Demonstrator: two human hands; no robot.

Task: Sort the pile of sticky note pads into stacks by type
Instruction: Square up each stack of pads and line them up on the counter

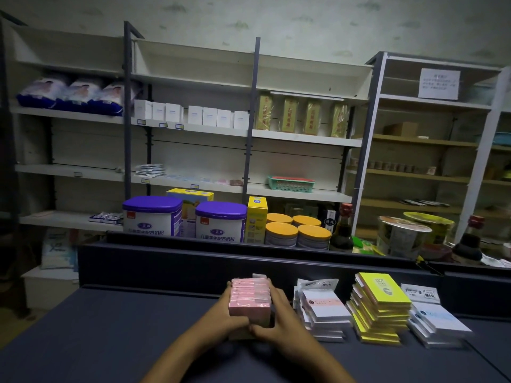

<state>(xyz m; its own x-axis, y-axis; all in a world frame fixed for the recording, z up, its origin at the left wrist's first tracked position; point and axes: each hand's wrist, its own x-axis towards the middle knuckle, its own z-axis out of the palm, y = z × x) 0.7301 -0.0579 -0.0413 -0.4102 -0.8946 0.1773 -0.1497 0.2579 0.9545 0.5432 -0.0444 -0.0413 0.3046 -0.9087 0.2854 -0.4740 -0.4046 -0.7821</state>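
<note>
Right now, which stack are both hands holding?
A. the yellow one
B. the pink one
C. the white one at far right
B: the left hand and right hand clasp the pink stack from either side, while the yellow stack stands untouched to its right.

Four stacks of pads (380, 308), two purple-lidded tins (152, 215), four yellow-lidded tins (282, 233)

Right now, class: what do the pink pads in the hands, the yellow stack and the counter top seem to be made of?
Pink pads: paper, seemingly in glossy clear wrap, since the top glints. Yellow stack: matte paper pads; layered sheet edges show. Counter top: dark, matte, smooth surface; laminate or a mat, cannot tell which.
</note>
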